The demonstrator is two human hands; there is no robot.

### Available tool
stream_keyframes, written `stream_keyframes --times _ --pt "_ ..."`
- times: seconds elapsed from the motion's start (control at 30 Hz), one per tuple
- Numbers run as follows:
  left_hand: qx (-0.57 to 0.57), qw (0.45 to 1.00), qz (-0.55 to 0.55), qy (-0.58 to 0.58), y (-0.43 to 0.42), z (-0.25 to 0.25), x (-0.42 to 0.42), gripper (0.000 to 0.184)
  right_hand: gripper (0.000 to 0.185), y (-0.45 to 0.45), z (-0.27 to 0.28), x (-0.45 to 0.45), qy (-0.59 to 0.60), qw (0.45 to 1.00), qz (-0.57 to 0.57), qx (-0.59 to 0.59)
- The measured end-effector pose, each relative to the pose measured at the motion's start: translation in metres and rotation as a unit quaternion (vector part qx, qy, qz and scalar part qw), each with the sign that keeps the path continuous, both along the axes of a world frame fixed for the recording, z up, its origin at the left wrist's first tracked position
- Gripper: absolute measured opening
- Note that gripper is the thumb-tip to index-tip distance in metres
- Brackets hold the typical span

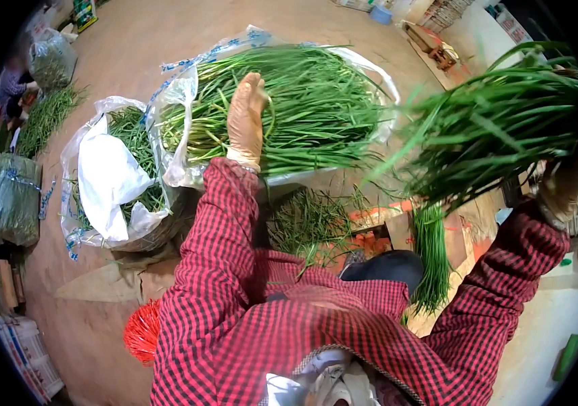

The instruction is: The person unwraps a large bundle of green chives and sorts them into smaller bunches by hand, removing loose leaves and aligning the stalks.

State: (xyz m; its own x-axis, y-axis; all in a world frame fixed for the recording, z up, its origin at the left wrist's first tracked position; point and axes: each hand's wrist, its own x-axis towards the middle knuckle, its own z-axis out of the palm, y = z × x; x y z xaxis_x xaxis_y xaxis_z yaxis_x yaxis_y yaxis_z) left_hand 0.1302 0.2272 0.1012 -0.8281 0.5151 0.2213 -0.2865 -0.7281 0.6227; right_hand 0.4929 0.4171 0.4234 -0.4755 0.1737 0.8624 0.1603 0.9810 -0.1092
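A large pile of long green stalks (pixel 309 108) lies in an open plastic bag in front of me. My left hand (pixel 245 122), in a pale glove, is over the pile's left part with its fingers stretched out. On the right, my right hand (pixel 563 183) is raised and closed round a thick green bunch (pixel 492 128), whose leaves hang to the left, partly blurred. Below it, another green bunch (pixel 431 254) hangs beside my knee. Loose stalks (pixel 309 220) lie between the big bag and my body.
A second plastic bag (pixel 69 162) holds greens and a white sheet (pixel 106 176). Red twine (pixel 143 331) lies at lower left. Farther left are a wrapped bundle (pixel 15 199) and another person (pixel 13 84) beside more greens (pixel 49 118). A wooden bench (pixel 468 267) stands right.
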Motion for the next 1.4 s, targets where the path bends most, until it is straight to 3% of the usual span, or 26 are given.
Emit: stream_keyframes --times 0.07,0.1,0.13,0.2,0.23,0.3,0.37,0.47,0.5,0.53,0.57,0.6,0.63,0.7,0.8,0.83,0.87,0.93,0.97,1.03,1.07,1.1,1.17,1.2,1.33,1.4 --pt "-0.063 0.993 0.029 0.094 -0.015 0.044 0.027 0.059 0.037 -0.03 -0.027 -0.017 0.049 0.97 0.115 -0.208" --pt "-0.034 0.989 -0.002 0.143 -0.024 0.079 0.059 0.073 0.035 -0.039 -0.042 -0.018 0.048 0.934 0.171 -0.309" --pt "0.025 0.979 -0.091 0.181 -0.024 0.09 0.074 0.084 0.033 -0.054 -0.051 -0.023 -0.019 0.908 0.197 -0.37" --pt "0.029 0.916 -0.104 0.387 -0.012 0.105 0.135 0.115 0.03 -0.092 -0.065 -0.041 -0.117 0.87 0.191 -0.439" --pt "0.051 0.905 -0.103 0.409 -0.015 0.126 0.169 0.117 0.03 -0.115 -0.069 -0.055 -0.147 0.864 0.17 -0.451" --pt "0.014 0.931 -0.291 0.219 -0.011 0.124 0.192 0.086 0.04 -0.136 -0.08 -0.078 -0.157 0.835 0.223 -0.477" --pt "0.031 0.933 -0.357 0.025 -0.01 0.119 0.204 0.06 0.058 -0.135 -0.088 -0.079 -0.161 0.811 0.226 -0.514" --pt "0.102 0.932 -0.334 -0.095 0.007 0.086 0.231 0.037 0.095 -0.113 -0.126 -0.035 -0.167 0.955 0.105 -0.221" --pt "0.074 0.913 -0.372 -0.15 0.0 0.088 0.234 0.035 0.109 -0.118 -0.14 -0.015 -0.161 0.931 0.109 -0.308" --pt "0.043 0.888 -0.41 -0.203 -0.007 0.09 0.235 0.034 0.117 -0.119 -0.158 0.004 -0.193 0.888 0.106 -0.404" --pt "0.076 0.877 -0.406 -0.245 0.0 0.074 0.245 0.034 0.121 -0.139 -0.181 0.013 -0.183 0.804 0.115 -0.554" --pt "0.109 0.863 -0.401 -0.285 0.007 0.06 0.255 0.035 0.12 -0.139 -0.205 0.029 -0.281 0.791 0.077 -0.538" --pt "0.077 0.829 -0.432 -0.346 0.009 0.04 0.266 0.035 0.117 -0.148 -0.219 0.034 -0.251 0.771 0.061 -0.582" --pt "0.017 0.78 -0.441 -0.443 0.005 0.007 0.29 0.036 0.111 -0.147 -0.223 0.046 -0.325 0.71 -0.012 -0.625" --pt "-0.091 0.741 -0.489 -0.45 -0.004 -0.049 0.328 0.065 0.11 -0.114 -0.238 0.064 -0.523 0.577 -0.091 -0.621" --pt "-0.083 0.723 -0.527 -0.439 -0.012 -0.059 0.329 0.072 0.11 -0.112 -0.231 0.047 -0.529 0.497 -0.055 -0.686" --pt "-0.085 0.697 -0.551 -0.45 -0.014 -0.07 0.328 0.071 0.11 -0.1 -0.245 0.044 -0.536 0.483 -0.058 -0.69" --pt "-0.067 0.651 -0.602 -0.458 -0.028 -0.082 0.313 0.072 0.11 -0.078 -0.277 0.029 -0.705 0.374 -0.092 -0.596" --pt "-0.113 0.653 -0.586 -0.466 -0.022 -0.116 0.328 0.073 0.111 -0.069 -0.28 0.007 -0.723 0.292 -0.028 -0.626" --pt "-0.132 0.644 -0.545 -0.52 -0.021 -0.144 0.331 0.065 0.092 -0.05 -0.323 -0.019 -0.801 0.235 0.001 -0.551" --pt "-0.136 0.635 -0.539 -0.537 -0.02 -0.163 0.333 0.066 0.077 -0.034 -0.367 -0.016 -0.835 0.225 0.02 -0.502" --pt "-0.139 0.626 -0.531 -0.553 -0.018 -0.182 0.336 0.066 0.077 -0.023 -0.398 -0.025 -0.858 0.227 0.028 -0.46" --pt "-0.081 0.697 -0.482 -0.525 -0.014 -0.195 0.33 0.062 0.078 -0.005 -0.441 -0.051 -0.885 0.274 0.017 -0.377" --pt "-0.083 0.697 -0.476 -0.53 -0.012 -0.188 0.323 0.062 0.078 0.003 -0.454 -0.06 -0.891 0.303 0.006 -0.339" --pt "-0.11 0.621 -0.503 -0.591 0.0 -0.13 0.275 0.047 0.078 0.008 -0.47 -0.073 -0.893 0.374 -0.03 -0.248" --pt "-0.077 0.577 -0.508 -0.635 0.018 -0.166 0.304 0.042 0.078 0.006 -0.466 -0.069 -0.889 0.394 -0.032 -0.23"
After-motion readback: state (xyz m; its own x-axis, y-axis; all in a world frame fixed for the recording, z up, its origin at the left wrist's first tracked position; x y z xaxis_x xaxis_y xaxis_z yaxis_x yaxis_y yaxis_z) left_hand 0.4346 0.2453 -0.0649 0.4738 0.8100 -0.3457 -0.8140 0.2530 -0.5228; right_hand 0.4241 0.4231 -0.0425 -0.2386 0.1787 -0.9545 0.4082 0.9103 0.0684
